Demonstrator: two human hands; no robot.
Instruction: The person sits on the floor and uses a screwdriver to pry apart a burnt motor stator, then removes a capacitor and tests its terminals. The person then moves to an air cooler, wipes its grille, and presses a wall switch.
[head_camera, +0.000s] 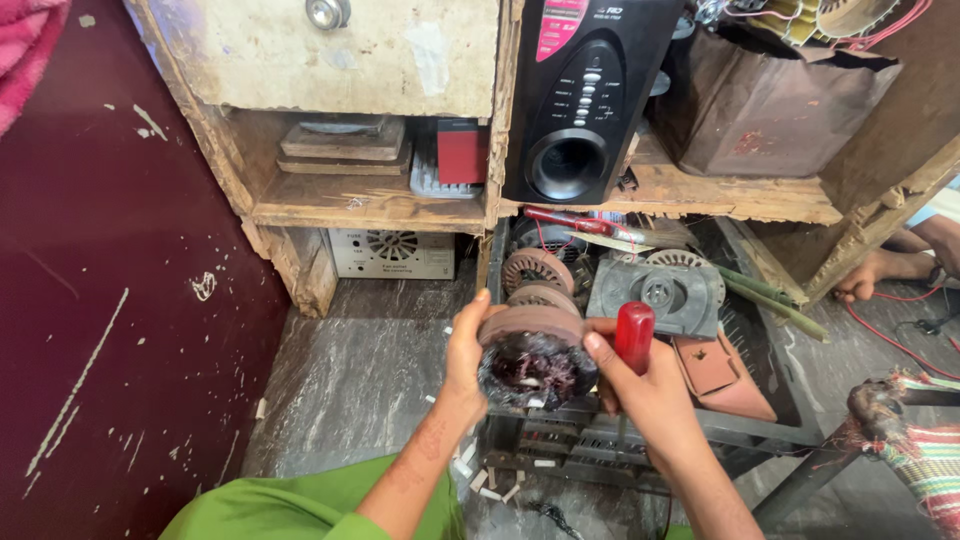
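Maroon wall (110, 280) filling the left side, scratched white in places. Next to it, resting in the wooden shelf unit (370, 205): flat wooden blocks (342, 140), a small red box (462, 150) upright just beside them, and below, a cream metal case (392, 253) bearing a round vent and a pale rectangular label with small dark print. Further right, standing upright on the shelf, a black speaker (585, 95) showing a red label strip near its top and a round port low down; beside it, a brown bag (770, 105) sagging open, wires and windings poking out at the top.

Centre, low: left hand (462, 355) cupping the side of a motor stator (533, 350), fingers wrapped against its rusty brown rim. Stator being held up above a metal frame (640, 425) over the grey floor, dark reddish copper winding facing down toward the camera, its axis tilting up and away. Right hand (645, 385) closing firmly round a red tool handle (634, 335), handle pointing up, touching the stator's right edge. Behind, lying in the frame: more round stators (537, 270) and a grey motor housing (660, 293).
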